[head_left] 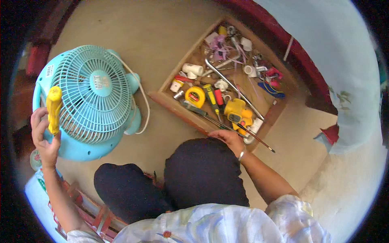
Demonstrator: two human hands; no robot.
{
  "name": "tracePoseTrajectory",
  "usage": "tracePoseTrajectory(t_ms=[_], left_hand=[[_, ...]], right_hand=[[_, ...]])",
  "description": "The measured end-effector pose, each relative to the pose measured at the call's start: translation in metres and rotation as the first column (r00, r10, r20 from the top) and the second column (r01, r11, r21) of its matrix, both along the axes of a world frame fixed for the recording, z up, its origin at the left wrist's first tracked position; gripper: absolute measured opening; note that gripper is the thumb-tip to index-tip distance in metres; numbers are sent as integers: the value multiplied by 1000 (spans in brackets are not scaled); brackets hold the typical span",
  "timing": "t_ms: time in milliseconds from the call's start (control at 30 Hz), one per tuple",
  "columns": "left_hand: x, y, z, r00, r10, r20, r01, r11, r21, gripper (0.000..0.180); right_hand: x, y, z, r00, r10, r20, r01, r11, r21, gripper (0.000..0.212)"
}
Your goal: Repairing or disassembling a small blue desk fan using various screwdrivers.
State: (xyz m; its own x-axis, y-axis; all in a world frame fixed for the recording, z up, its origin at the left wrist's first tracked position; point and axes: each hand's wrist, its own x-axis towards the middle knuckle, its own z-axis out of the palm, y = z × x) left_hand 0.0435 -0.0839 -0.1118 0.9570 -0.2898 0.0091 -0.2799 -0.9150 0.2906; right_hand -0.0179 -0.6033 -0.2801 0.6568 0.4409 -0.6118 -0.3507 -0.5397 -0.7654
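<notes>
A tan floor (133, 28) is spreading under everything here, and a pale blue fan (91, 129) is lying on it face up at the person's left, its white cord (145, 97) curling beside it. The left hand (45, 137) is closing its fingers and thumb round a yellow-handled tool (54, 109), holding it upright before the fan's edge; from where I'm standing, I can't tell whether its lower end is touching the casing. The right hand (231, 141) is reaching to the near edge of a wooden tray (170, 104), fingers partly bent; I can't see whether they are gripping anything. Inside, a yellow tape measure (195, 97) and a green-and-black screwdriver (210, 96) are lying among odds and ends. The work is looking barely begun to me: the grille (77, 89) is sitting whole on the fan, so any opening-up is seemingly waiting.
</notes>
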Motion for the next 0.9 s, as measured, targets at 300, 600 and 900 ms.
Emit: tracePoseTrajectory(t_ms=[300, 600, 900], left_hand=[[-7, 21, 5, 1000, -9, 17, 9, 999, 34, 38], [-8, 19, 5, 1000, 23, -18, -22, 999, 37, 37], [-8, 10, 10, 998, 57, 2, -57, 995, 80, 36]], right_hand=[[-47, -8, 7, 577, -195, -793, 583, 778, 232, 34], [-43, 5, -16, 404, -315, -859, 747, 656, 111, 45], [-26, 39, -34, 322, -503, -802, 774, 627, -82, 51]])
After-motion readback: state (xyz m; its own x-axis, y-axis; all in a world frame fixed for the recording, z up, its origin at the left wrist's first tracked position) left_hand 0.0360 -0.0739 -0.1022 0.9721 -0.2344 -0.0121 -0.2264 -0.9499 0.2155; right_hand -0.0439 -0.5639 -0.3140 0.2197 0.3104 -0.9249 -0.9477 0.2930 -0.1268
